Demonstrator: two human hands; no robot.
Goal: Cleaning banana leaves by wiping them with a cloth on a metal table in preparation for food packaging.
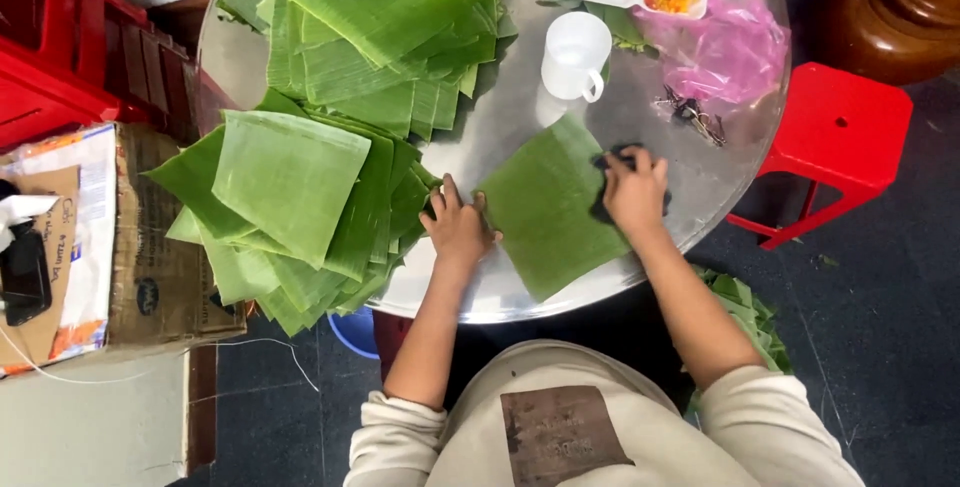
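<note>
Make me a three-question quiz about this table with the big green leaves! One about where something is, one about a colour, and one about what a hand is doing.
1. Where is the white mug?
A. On the round metal table, beyond the single leaf
B. On the stool
C. On the cardboard box

2. What colour is the plastic stool beside the table?
A. Blue
B. Red
C. Yellow

3. What is the right hand doing?
A. Lifting the mug
B. Hanging off the table
C. Pressing a dark cloth on the single leaf

Answers:
1. A, the mug stands on bare metal, past the leaf's far corner.
2. B, the stool's seat and legs are bright red.
3. C, the fingers lie over the cloth at the leaf's edge, while the left hand rests flat on the opposite edge.
</note>
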